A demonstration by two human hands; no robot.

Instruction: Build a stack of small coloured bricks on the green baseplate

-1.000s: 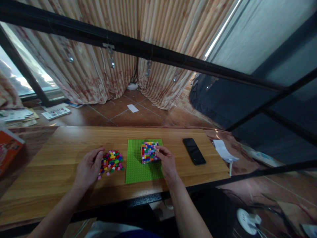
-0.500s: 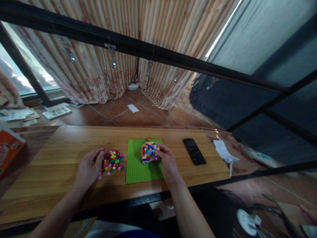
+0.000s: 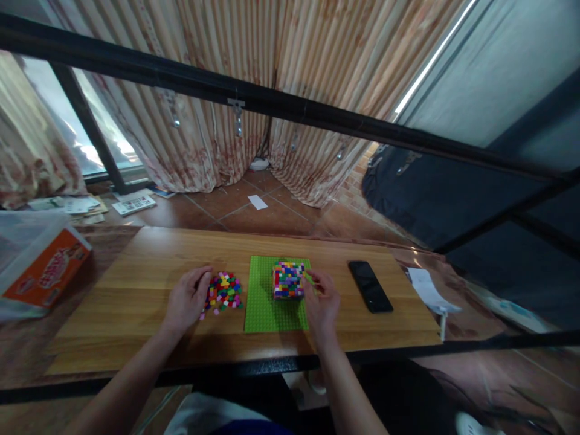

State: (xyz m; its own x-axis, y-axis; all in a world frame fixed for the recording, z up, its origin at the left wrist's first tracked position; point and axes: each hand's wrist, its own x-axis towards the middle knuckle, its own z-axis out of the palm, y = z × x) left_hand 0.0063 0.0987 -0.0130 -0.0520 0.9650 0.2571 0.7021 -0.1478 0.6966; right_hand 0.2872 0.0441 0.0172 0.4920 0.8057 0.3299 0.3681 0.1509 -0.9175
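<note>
A block of many small multicoloured bricks (image 3: pixel 289 281) stands on the green studded baseplate (image 3: pixel 260 314). Close against its right side is my right hand (image 3: pixel 324 300), thumb and fingertips drawn together in a pinch. A bit of lime green shows between those fingers; I cannot tell whether it is a small brick or the plate behind. To the left lies a loose pile of small coloured bricks (image 3: pixel 225 291). My left hand (image 3: pixel 186 299) rests on the table at the pile's left edge, fingers loosely bent and thumb apart, with nothing visible in it.
A black phone (image 3: pixel 370 287) lies on the wooden table (image 3: pixel 149 266) right of the baseplate. Beyond the table's right end is a white paper (image 3: pixel 430 290). An orange and clear plastic container (image 3: pixel 49 269) stands off the left end. A dark metal bar (image 3: pixel 272 96) crosses above.
The view has swung left, bringing more of the orange container into sight. My right hand has come off the brick block's top right, its fingers bending inward. My left hand stays beside the pile.
</note>
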